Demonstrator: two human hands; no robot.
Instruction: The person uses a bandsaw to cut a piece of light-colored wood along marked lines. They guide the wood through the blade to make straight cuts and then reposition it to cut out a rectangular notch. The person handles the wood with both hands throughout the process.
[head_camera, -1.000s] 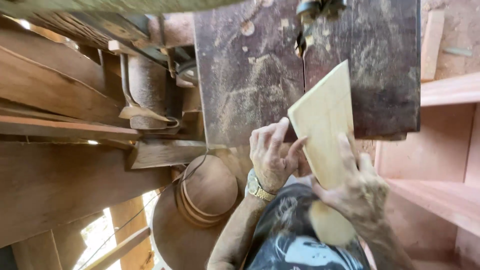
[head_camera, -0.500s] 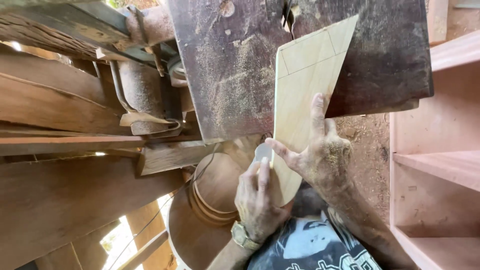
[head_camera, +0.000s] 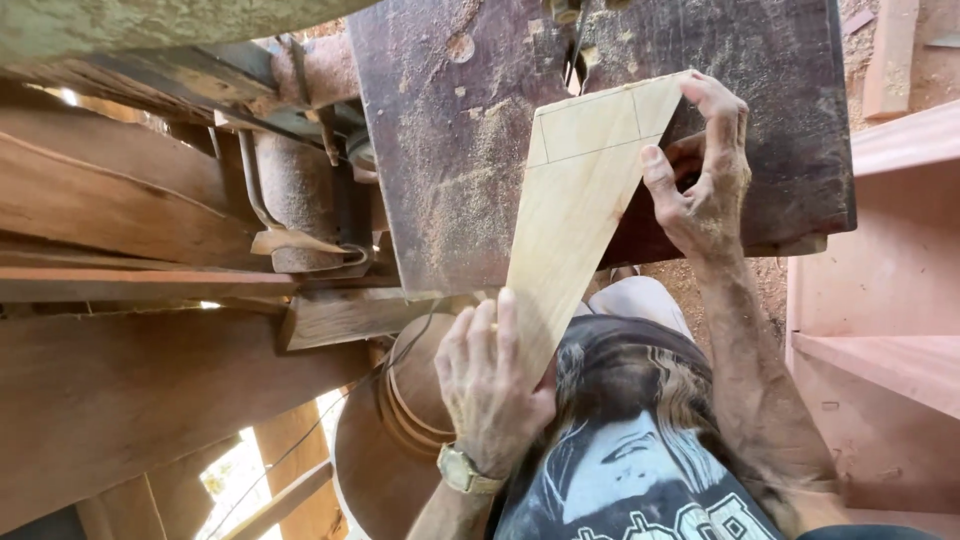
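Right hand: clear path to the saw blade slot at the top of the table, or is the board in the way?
Probably yes. The right hand grips the far corner of the pale board, close below the blade. Only bare, dusty table lies between. The left hand holds the near end.

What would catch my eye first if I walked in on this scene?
A pale wooden board with pencilled lines lies slanted on a dark, sawdust-strewn saw table, its far end near the thin blade. The right hand grips its far corner and the left hand, with a wristwatch, presses its near end.
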